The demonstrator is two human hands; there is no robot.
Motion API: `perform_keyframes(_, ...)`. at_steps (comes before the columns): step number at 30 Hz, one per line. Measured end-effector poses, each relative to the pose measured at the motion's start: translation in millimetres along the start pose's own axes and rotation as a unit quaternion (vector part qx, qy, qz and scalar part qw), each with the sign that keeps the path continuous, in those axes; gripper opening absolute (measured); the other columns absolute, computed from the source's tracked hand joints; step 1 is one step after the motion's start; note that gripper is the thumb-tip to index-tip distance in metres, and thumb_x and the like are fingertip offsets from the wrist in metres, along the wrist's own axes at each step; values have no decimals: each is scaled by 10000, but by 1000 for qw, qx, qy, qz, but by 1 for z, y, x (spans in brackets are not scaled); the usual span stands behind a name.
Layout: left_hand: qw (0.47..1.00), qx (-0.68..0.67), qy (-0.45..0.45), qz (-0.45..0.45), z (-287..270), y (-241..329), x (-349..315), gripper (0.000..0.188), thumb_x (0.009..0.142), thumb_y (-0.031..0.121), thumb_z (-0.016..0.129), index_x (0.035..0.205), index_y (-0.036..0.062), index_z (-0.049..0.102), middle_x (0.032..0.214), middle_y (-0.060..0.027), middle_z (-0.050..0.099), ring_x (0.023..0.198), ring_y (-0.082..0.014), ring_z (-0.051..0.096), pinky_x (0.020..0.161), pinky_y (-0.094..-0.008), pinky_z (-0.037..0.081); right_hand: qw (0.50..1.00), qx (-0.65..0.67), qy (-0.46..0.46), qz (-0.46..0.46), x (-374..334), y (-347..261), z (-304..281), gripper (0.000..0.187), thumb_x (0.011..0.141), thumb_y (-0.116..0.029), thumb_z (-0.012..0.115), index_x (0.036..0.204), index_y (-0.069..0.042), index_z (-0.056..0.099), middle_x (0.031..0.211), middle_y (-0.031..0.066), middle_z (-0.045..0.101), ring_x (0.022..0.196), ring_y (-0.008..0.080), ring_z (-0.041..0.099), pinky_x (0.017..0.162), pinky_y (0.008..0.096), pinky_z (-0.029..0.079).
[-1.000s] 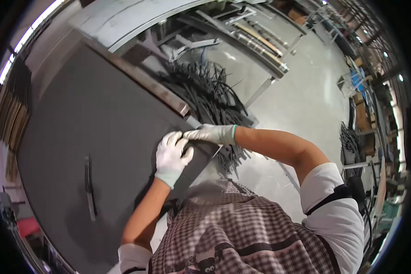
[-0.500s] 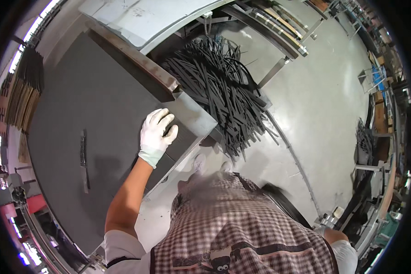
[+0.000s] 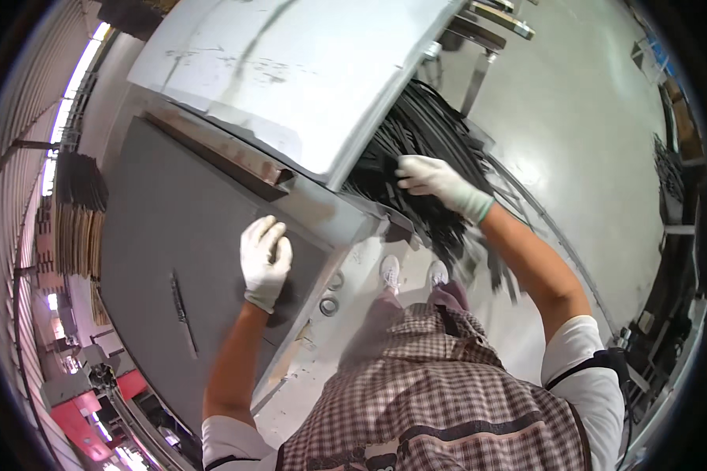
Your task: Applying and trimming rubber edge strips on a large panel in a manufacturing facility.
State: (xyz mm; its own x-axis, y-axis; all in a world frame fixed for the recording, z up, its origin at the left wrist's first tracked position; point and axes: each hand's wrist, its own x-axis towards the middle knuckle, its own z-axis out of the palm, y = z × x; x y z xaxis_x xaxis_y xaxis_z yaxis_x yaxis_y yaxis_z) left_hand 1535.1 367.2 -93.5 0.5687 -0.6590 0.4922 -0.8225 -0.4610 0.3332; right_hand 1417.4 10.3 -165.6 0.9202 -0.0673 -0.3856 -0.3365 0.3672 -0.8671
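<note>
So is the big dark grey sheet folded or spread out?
Spread out: the sheet lies flat and broad below the left hand, no fold showing.

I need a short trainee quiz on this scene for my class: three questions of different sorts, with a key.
1. True or false: the left hand and the right hand both wear white gloves.
2. What is the right hand seen against? A) the pale worktop; B) the black strips; C) the apron.
3. What lies on the dark surface, to the left of the left hand?

Key: 1. True. 2. B. 3. A long, thin object.
</note>
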Motion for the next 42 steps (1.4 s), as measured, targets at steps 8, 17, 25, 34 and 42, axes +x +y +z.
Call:
perform_keyframes(8, 999, 19, -20, -22, -5, 8, 3, 265, 733, 42, 708, 996, 79, 702, 1132, -133, 654, 1083, -351, 600, 950, -439, 498, 817, -513, -44, -260, 99, -103, 207, 782, 862, -306, 631, 1498, 10, 301, 1395, 256, 507, 1257, 401, 518, 1072, 447, 408)
perform_keyframes(17, 998, -40, -11, -44, -6, 9, -4, 261, 754, 125, 717, 1014, 104, 703, 1127, -110, 634, 1091, -340, 588, 920, -461, 489, 871, -461, -115, -127, 123, -75, 185, 812, 870, -268, 653, 1532, -27, 248, 1144, 210, 650, 1016, 312, 646, 891, 376, 512)
perform_keyframes(25, 998, -38, -10, -53, -21, -9, 17, 196, 768, 113, 699, 960, 73, 711, 1077, -99, 650, 1079, -321, 594, 922, -444, 492, 920, -321, -180, -137, 110, -60, 197, 794, 945, -366, 646, 1533, 8, 265, 1453, 225, 485, 1357, 243, 458, 1111, 316, 352)
perform_keyframes(34, 993, -106, -3, -50, -33, -4, -6, 212, 792, 48, 685, 1002, 43, 713, 1115, -113, 660, 1071, -315, 609, 933, -420, 499, 944, -258, -180, -98, 76, -44, 193, 674, 1002, -264, 571, 1525, 37, 271, 1495, 188, 434, 1372, 185, 414, 1130, 290, 320)
perform_keyframes(42, 997, -53, -39, -38, -73, 12, -79, 348, 708, -12, 680, 1022, 116, 754, 1022, -81, 656, 953, -282, 618, 851, -400, 520, 961, -215, -142, -99, 31, -17, 172, 651, 1014, -308, 541, 1524, 15, 295, 1520, 159, 405, 1416, 205, 353, 1171, 317, 255)
